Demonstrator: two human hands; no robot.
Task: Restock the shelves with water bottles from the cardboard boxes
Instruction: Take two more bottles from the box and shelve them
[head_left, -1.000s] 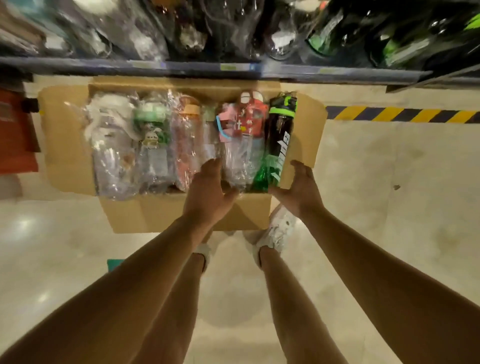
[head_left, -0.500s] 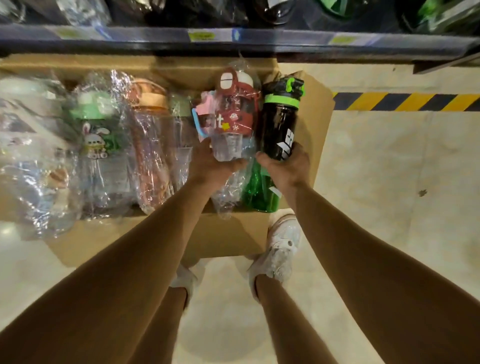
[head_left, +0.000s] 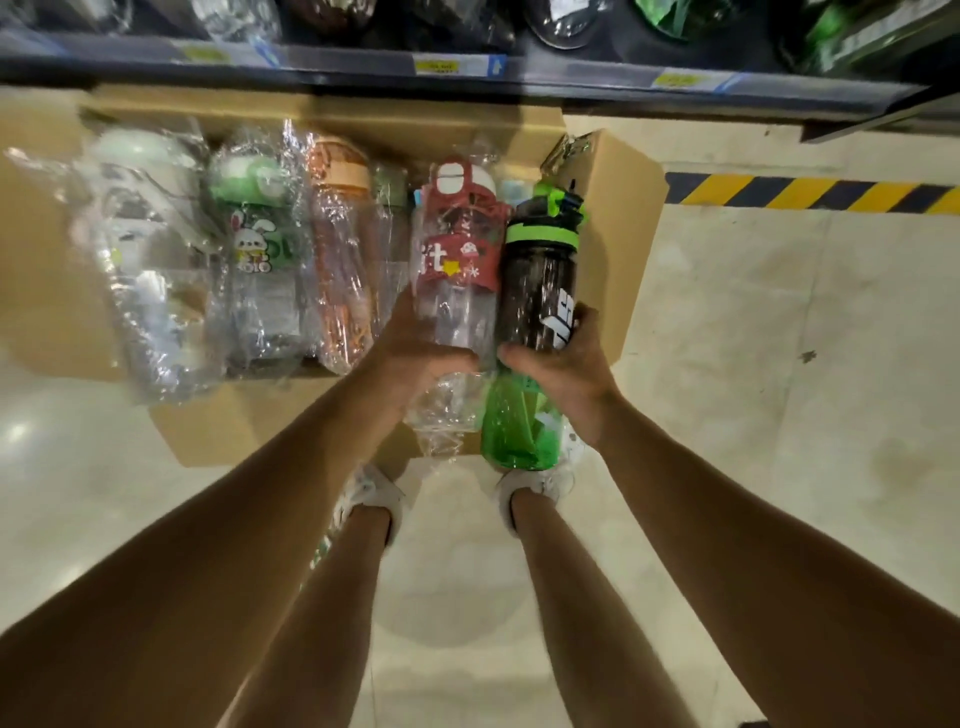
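Black bottle (head_left: 540, 291) with a green base is clamped in the right grip (head_left: 563, 371), at the right end of the box (head_left: 626, 249). Left grip (head_left: 415, 353) is clamped on the wrapped red bottle (head_left: 460, 260) beside it. Shelf (head_left: 467, 73) runs beyond.

Single head-worn wide-angle view: looks steeply down, close above the open cardboard box (head_left: 618, 270) on the floor; shelf edge (head_left: 467, 73) just beyond the box, at frame top.
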